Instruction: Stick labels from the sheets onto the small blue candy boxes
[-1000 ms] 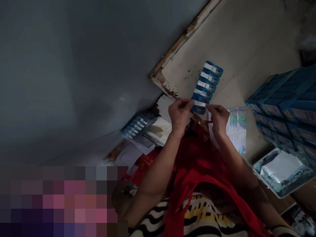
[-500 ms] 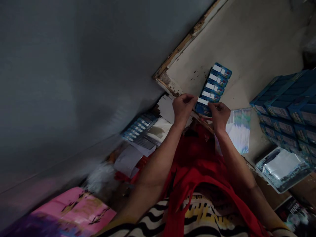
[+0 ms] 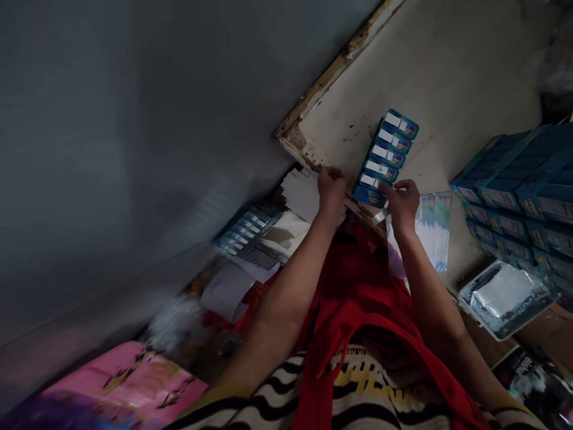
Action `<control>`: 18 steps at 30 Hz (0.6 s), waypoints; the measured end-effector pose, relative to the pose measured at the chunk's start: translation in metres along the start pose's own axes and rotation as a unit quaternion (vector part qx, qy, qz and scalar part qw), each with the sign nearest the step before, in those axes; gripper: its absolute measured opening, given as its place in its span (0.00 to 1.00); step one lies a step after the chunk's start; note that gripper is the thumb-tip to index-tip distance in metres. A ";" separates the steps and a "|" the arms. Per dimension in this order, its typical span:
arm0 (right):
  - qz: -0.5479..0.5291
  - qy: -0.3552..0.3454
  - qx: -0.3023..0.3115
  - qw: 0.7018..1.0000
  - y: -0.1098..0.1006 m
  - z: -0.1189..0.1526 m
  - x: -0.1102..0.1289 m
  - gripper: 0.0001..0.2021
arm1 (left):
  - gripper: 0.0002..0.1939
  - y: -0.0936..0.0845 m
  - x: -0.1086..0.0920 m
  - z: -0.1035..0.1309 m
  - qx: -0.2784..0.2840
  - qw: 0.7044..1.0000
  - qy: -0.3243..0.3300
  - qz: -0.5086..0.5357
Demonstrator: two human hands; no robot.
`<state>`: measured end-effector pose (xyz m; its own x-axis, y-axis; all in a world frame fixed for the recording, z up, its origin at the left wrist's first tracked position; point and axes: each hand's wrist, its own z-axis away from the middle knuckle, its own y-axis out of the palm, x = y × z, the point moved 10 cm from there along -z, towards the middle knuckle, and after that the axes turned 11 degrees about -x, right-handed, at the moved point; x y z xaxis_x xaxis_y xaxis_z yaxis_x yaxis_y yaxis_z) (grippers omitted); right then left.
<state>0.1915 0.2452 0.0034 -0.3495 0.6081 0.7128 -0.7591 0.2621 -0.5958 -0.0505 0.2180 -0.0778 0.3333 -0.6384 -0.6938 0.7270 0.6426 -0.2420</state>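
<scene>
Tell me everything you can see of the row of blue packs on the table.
The row of blue packs has five round-cornered pieces, each with white patches on its face; material unclear, print too small to read. They lie close together, faces up, slanting from near the edge of the table up and rightward in the picture. The right hand has fingers at the nearest pack; the left hand is apart from it.

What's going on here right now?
A person works with bare hands at a pale tabletop. The right hand's fingertips are at the nearest pack in a row of white-labelled blue packs; a white strip shows just below them. The left hand is at the table edge, apart from the row. Stacked blue boxes stand to the right.
</scene>
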 end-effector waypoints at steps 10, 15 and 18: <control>-0.050 -0.083 -0.036 0.995 -0.014 0.017 0.040 0.25 | 0.39 -0.022 0.009 0.151 0.217 0.959 -0.144 0.109; -0.087 -0.086 0.006 0.992 -0.005 0.025 0.041 0.22 | 0.30 -0.021 0.015 0.139 0.138 0.973 -0.137 0.128; -0.140 -0.066 0.074 0.985 -0.004 0.031 0.037 0.22 | 0.28 -0.029 0.017 0.119 0.118 0.978 -0.124 0.116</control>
<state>0.1653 0.2433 0.0435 -0.1753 0.4214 0.8897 -0.9044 0.2881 -0.3147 0.0058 0.1378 -0.0020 0.6199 -0.5893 -0.5182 0.7231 0.6855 0.0854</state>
